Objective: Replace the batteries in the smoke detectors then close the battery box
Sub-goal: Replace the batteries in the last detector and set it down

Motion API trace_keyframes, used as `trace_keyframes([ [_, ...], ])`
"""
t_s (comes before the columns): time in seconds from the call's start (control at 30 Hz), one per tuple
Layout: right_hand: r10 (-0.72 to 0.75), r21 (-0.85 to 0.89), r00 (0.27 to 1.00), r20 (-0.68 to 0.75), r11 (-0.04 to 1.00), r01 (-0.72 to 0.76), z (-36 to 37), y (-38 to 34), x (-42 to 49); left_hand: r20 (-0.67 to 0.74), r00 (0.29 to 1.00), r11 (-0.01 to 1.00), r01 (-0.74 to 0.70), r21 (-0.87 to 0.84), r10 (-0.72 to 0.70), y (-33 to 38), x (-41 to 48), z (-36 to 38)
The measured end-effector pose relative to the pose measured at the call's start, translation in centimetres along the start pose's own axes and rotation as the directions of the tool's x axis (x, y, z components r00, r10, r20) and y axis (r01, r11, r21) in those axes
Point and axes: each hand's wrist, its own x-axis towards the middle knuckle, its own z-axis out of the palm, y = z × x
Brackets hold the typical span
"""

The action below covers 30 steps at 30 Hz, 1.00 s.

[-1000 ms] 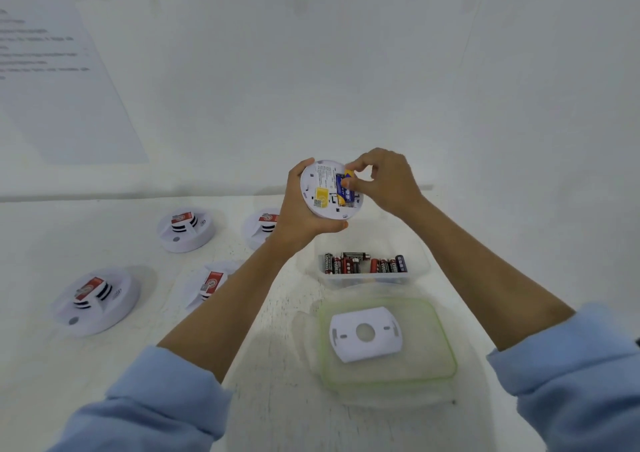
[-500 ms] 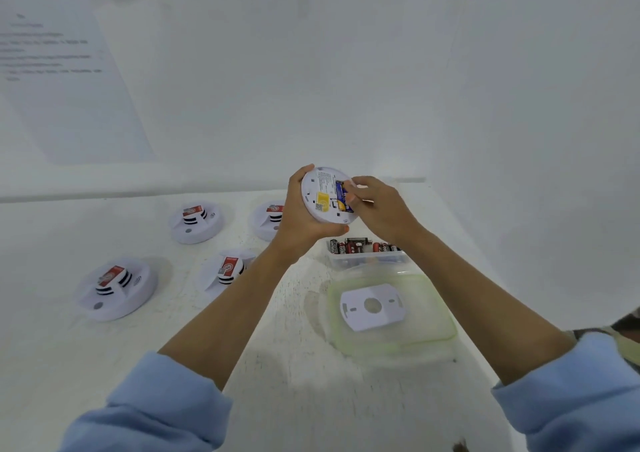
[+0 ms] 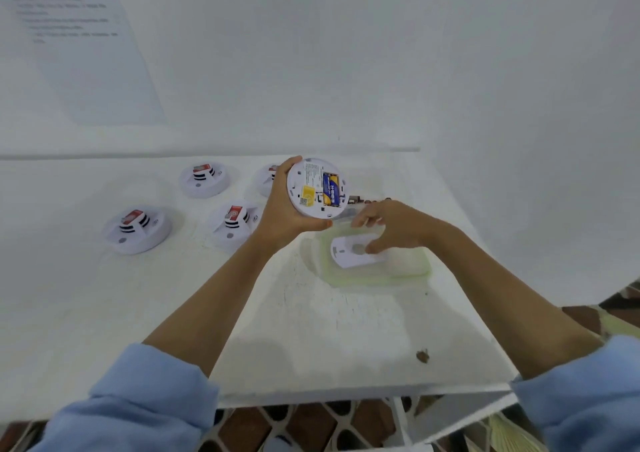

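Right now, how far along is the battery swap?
Done: a blue battery sits in the held detector. In hand: left hand grips it, right hand touches the white back plate on the lid. Left: refit the plate, check the four other detectors, close the lid.

We're looking at bright, even, diffuse light, and the white wall (image 3: pixel 346 53) and white table (image 3: pixel 104 313) almost wash into each other. Shadows are soft and pale, just a faint grey patch on the table beneath the arms. The right hand (image 3: pixel 388 230) smears with motion blur, while the smoke detector (image 3: pixel 317 188) gripped in the left hand (image 3: pixel 284 209) looks sharper. The print on the wall sheet (image 3: pixel 86 53) is too soft to read, and the wide lens stretches the sleeves (image 3: pixel 138 399) at the lower corners
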Motion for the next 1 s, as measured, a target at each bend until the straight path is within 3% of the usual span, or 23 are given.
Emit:
trace_keyframes([
  [0.17,-0.012,-0.296,0.99,0.138,0.954,0.053,1.3,-0.5,0.0,-0.002,1.0,1.0,0.006,0.02,-0.006,0.5,-2.0,0.3],
  [0.47,0.0,-0.338,0.986,0.167,0.939,0.057,1.0,-0.7,0.7,-0.023,1.0,0.999,0.006,0.039,-0.005,0.4,-2.5,-0.1],
  [0.57,-0.014,-0.233,0.997,0.081,0.972,0.033,-0.8,-0.6,0.1,-0.038,0.999,1.0,-0.001,0.024,0.002,0.4,-1.5,-0.7],
  [0.73,-0.127,0.015,0.957,-0.261,0.991,0.136,-5.3,-1.9,1.1,-0.017,1.0,1.0,-0.005,0.002,0.005,0.1,1.1,-0.9],
  [0.87,-0.231,-0.029,0.913,-0.337,0.972,0.235,-5.5,-4.5,3.7,-0.004,0.999,0.999,-0.043,0.003,0.043,-0.1,3.5,-0.1],
  [1.0,-0.259,-0.092,0.895,-0.363,0.966,0.242,-5.2,-4.7,5.9,0.0,0.995,0.994,-0.097,0.047,0.097,-0.4,5.4,0.4],
])
